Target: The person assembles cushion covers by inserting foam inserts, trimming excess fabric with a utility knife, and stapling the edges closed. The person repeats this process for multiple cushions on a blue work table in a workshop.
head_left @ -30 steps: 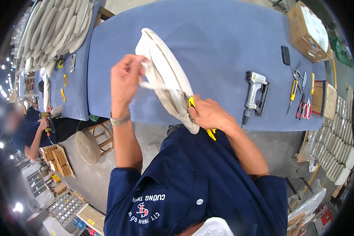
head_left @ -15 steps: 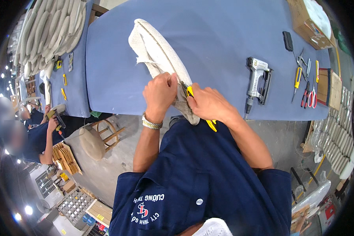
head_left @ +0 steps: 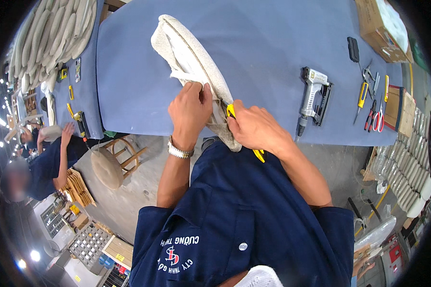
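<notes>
A padded cushion (head_left: 207,60) in beige fabric stands on its edge, its near end close to my body at the table's front edge. Its white underside and a frayed fabric flap face left. My left hand (head_left: 191,107) is closed on the loose fabric along that side. In my right hand (head_left: 259,126) is a yellow-handled tool (head_left: 258,155), gripped against the cushion's near end. The fingers hide most of the tool, and its working end cannot be made out.
On the blue-covered table (head_left: 258,52) lie a staple gun (head_left: 315,95), a screwdriver (head_left: 362,98), red-handled scissors (head_left: 379,119) and a carton (head_left: 383,28) at right. Stacked cushions (head_left: 52,38) sit far left. A co-worker's hand (head_left: 67,133) is near another staple gun (head_left: 82,125); a stool (head_left: 107,167) stands below.
My left hand has shifted slightly up along the cushion; the right keeps its grip. The co-worker has let go of the staple gun, which now lies on the table at left.
</notes>
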`<control>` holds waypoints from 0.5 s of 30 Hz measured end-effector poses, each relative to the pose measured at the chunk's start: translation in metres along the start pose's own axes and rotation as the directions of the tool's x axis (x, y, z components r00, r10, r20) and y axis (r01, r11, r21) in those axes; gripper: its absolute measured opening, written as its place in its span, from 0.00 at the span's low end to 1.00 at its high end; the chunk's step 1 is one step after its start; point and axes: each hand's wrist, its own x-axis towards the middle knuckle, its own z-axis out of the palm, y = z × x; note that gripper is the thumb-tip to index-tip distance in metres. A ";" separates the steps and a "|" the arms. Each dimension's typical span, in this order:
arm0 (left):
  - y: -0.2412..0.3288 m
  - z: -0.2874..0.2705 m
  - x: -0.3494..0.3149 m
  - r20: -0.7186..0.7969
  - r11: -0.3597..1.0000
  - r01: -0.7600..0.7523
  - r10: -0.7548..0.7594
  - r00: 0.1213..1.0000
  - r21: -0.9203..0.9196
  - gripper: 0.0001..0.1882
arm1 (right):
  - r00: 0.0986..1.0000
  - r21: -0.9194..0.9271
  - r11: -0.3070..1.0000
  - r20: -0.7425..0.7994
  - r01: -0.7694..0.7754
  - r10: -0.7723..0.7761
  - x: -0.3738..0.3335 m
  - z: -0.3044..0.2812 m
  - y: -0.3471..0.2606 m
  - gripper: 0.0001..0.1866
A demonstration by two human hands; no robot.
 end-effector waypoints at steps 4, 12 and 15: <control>-0.003 0.002 -0.007 -0.114 0.956 -0.233 0.215 0.970 -0.177 0.17 | 0.995 -0.004 0.999 -0.089 0.042 -0.042 0.004 0.009 0.005 0.16; -0.020 0.025 0.012 0.314 0.571 0.307 -0.089 0.945 -0.761 0.22 | 0.991 -0.018 1.000 0.133 -0.024 0.026 0.009 -0.013 -0.002 0.18; -0.023 0.022 0.018 0.417 0.502 0.400 -0.084 0.905 -0.767 0.22 | 0.987 -0.021 1.000 0.158 -0.021 0.024 0.008 -0.012 0.001 0.19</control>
